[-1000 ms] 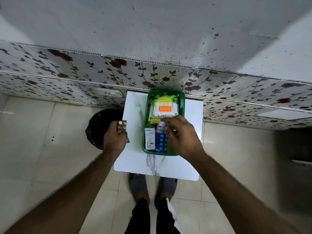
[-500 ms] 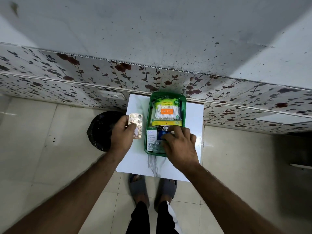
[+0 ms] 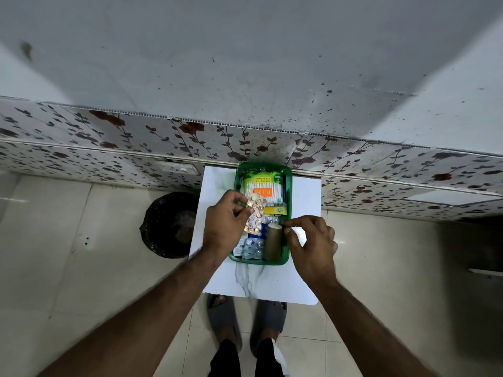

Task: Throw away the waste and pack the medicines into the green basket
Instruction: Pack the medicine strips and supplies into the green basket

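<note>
The green basket (image 3: 288,183) stands on a small white table (image 3: 304,197). Inside lie a pack of cotton swabs (image 3: 262,187), silver blister strips (image 3: 253,247), a blue strip and a tan roll (image 3: 273,242). My left hand (image 3: 224,228) is over the basket's left side and pinches a gold blister strip (image 3: 254,213) above the contents. My right hand (image 3: 313,242) hovers at the basket's right rim beside the tan roll, fingers curled and apart, holding nothing I can see.
A bin lined with a black bag (image 3: 170,225) stands on the tiled floor left of the table. A floral-panelled wall (image 3: 136,137) runs behind the table. My feet in grey slippers (image 3: 226,319) are under the table's near edge.
My left hand has carried the gold blister strip from the table's left side to over the basket. My right hand has drawn back from the basket's contents to its right rim.
</note>
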